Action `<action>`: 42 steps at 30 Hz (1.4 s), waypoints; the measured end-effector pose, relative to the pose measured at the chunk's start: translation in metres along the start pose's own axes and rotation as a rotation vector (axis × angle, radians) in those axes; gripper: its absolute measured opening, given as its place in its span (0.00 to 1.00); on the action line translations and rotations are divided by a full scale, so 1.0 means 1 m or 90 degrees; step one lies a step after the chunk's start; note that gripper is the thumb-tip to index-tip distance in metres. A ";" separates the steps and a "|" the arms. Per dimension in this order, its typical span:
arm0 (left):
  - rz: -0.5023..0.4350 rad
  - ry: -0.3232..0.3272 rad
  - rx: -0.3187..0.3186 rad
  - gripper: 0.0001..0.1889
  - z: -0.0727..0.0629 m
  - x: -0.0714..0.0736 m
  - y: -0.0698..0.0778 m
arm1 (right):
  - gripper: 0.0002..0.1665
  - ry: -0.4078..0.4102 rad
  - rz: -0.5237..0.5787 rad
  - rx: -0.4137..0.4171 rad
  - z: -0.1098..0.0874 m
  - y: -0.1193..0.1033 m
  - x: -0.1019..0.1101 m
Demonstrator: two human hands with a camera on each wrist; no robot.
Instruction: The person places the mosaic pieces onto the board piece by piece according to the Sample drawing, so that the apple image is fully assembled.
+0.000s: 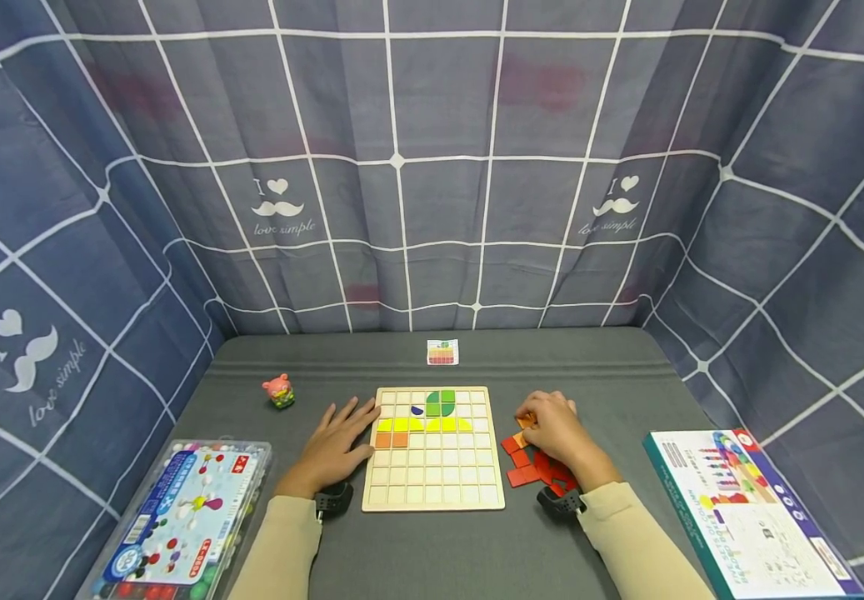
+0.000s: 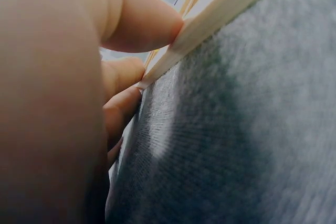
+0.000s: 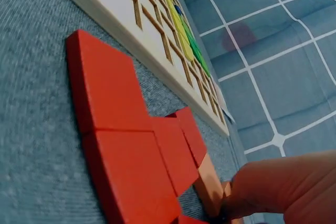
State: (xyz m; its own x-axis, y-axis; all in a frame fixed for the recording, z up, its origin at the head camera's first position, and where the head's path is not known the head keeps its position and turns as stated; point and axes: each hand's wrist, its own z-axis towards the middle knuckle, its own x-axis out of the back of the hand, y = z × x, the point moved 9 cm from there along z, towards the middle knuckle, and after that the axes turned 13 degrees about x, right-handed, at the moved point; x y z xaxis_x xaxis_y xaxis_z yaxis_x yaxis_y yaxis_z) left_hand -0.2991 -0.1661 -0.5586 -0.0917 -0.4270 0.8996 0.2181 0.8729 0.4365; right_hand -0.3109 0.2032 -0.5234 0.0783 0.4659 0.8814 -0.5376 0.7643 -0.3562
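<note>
Head view shows, at the far left of the grey tabletop (image 1: 402,550), a clear plastic box (image 1: 180,517) with a printed label and coloured balls inside. Farther back and to the right of it stands a small pink toy (image 1: 278,390). Next comes the left hand (image 1: 330,448), which lies with its fingers straight and spread apart; in the left wrist view their tips touch the side edge of the wooden board (image 1: 435,481). This board lies flat in the middle, between both hands. Its grid carries, near the far side, one small dark blue piece (image 1: 417,410) and a group of green pieces (image 1: 433,409); nearer is a row of yellow pieces (image 1: 442,425), and below its left end are two orange squares (image 1: 400,439). Behind the board lies a small picture card (image 1: 442,353). Right of the board, red tiles (image 1: 524,475) lie in a loose pile, some touching each other. At the far end of this pile, the right hand (image 1: 557,425) reaches down with bent fingers to the orange tiles (image 3: 210,186); I cannot tell if the fingers are clamped on one. At the far right lies a printed box (image 1: 757,517).
</note>
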 end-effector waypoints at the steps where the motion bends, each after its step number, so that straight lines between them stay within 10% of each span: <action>1: 0.000 0.002 -0.001 0.37 0.000 0.000 0.000 | 0.16 0.004 -0.001 0.006 0.000 0.000 0.000; 20: 0.006 0.006 0.000 0.37 0.002 0.000 -0.002 | 0.11 0.098 0.045 0.056 0.007 -0.022 -0.005; 30: -0.004 0.008 -0.009 0.37 -0.001 0.002 0.001 | 0.07 0.096 0.134 0.158 0.026 -0.082 -0.026; 42: -0.001 0.006 -0.006 0.37 0.001 0.001 -0.001 | 0.03 0.012 0.071 0.300 0.058 -0.158 -0.059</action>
State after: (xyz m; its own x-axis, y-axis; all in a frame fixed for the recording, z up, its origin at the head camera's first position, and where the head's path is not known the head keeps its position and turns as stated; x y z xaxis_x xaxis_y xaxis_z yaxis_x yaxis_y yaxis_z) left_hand -0.3004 -0.1669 -0.5586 -0.0823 -0.4304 0.8989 0.2268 0.8702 0.4374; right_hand -0.2788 0.0286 -0.5014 0.0113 0.5450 0.8384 -0.8648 0.4263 -0.2654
